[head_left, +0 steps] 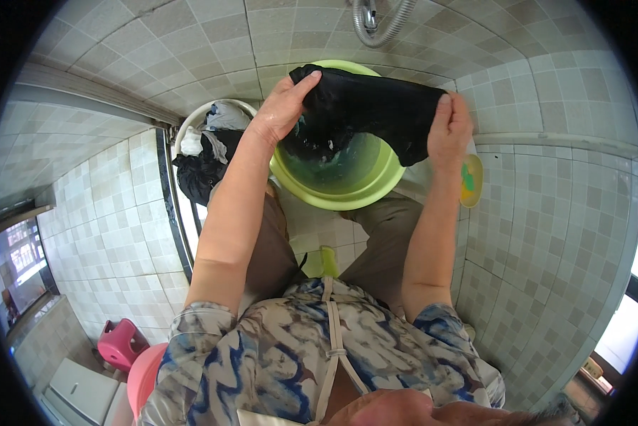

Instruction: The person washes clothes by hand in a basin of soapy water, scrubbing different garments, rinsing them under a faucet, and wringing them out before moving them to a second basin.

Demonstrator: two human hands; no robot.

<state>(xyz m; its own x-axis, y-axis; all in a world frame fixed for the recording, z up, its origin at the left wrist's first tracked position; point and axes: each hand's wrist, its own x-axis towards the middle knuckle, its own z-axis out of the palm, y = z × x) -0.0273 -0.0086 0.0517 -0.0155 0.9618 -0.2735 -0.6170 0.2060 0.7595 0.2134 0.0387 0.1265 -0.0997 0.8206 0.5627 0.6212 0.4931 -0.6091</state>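
A black garment [372, 106] is stretched sideways between my two hands, above a light green basin [333, 201] that holds cloudy water. At its upper left corner my left hand [285, 110] pinches the cloth between thumb and fingers. My right hand [450, 131] grips the right end, thumb on top, and a flap hangs below it toward the basin's right rim. The cloth hides much of the far part of the basin. What kind of garment it is, I cannot tell.
Left of the basin, a white tub [191, 122] holds dark and light clothes [204, 167]. On the right lies a yellow-green dish [473, 182]. A grey hose [384, 35] hangs at the far wall. Behind me on the left are a pink stool [122, 343] and a pink basin [145, 376].
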